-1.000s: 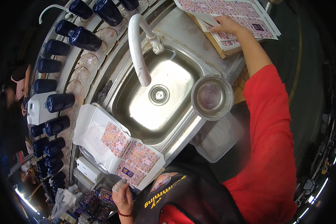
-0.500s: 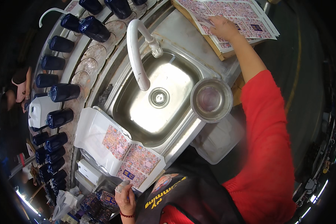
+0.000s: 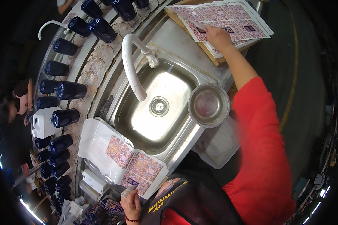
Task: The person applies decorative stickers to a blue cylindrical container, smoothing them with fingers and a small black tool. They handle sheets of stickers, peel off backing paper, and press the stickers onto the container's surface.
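Right hand [image 3: 218, 37] on sheets [image 3: 229, 14], grip unclear, left hand [image 3: 130, 204] curled near smaller print [image 3: 143, 170], hold unclear, sink [image 3: 150, 125] between.

Open sink [image 3: 148, 125] beneath overhanging faucet [image 3: 128, 69]

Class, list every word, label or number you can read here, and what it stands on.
Dark apron: yellow lettering, upside down; wording not copied here.
Upper patterned sheets: any lettering too small to read.
Lower patterned sheet: likewise.
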The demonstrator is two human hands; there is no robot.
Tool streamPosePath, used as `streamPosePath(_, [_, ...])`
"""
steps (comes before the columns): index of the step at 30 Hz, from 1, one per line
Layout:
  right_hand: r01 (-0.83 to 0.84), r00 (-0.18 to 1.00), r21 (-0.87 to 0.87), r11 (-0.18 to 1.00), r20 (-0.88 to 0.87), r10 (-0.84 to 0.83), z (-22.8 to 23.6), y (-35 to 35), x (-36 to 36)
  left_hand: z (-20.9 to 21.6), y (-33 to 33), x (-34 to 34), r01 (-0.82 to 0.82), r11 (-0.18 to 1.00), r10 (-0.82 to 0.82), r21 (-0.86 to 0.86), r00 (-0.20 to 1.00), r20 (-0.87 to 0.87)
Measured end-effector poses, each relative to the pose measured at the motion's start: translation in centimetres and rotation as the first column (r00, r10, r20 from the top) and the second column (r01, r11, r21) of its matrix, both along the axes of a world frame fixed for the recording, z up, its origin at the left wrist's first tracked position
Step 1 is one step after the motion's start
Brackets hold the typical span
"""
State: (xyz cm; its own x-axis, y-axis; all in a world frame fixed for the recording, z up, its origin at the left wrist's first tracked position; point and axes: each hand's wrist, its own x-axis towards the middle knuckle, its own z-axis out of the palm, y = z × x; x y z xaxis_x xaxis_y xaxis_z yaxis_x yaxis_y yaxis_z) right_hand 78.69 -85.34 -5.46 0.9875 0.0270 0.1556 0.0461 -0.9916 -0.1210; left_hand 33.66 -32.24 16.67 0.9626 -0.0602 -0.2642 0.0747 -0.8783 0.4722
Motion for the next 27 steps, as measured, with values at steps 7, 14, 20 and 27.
streamPosePath(7, [0.069, 0.92, -0.229, 0.971, 0.391, 0.027, 16.4, -8.7, 3.4, -0.2, -1.9, 2.0, 0.12, 0.983, -0.115, -0.141, 0.992, 0.044])
streamPosePath(14, [-0.275, 0.899, -0.227, 0.934, 0.285, 0.333, 22.5, -0.3, -16.8, -0.5, -8.6, 7.2, 0.08, 0.743, -0.234, -0.665, 0.961, -0.146])
streamPosePath(20, [-0.186, 0.974, 0.098, 0.978, 0.149, 0.171, 18.3, 4.2, -24.5, -4.0, -21.1, 20.0, -0.614, 0.061, -0.291, -0.787, 0.743, -0.602])
streamPosePath(27, [-0.171, 0.983, 0.183, 0.968, 0.1, 0.155, 22.0, 6.4, -30.8, -1.1, -29.2, 24.7, -0.714, -0.033, -0.29, -0.699, 0.676, -0.677])
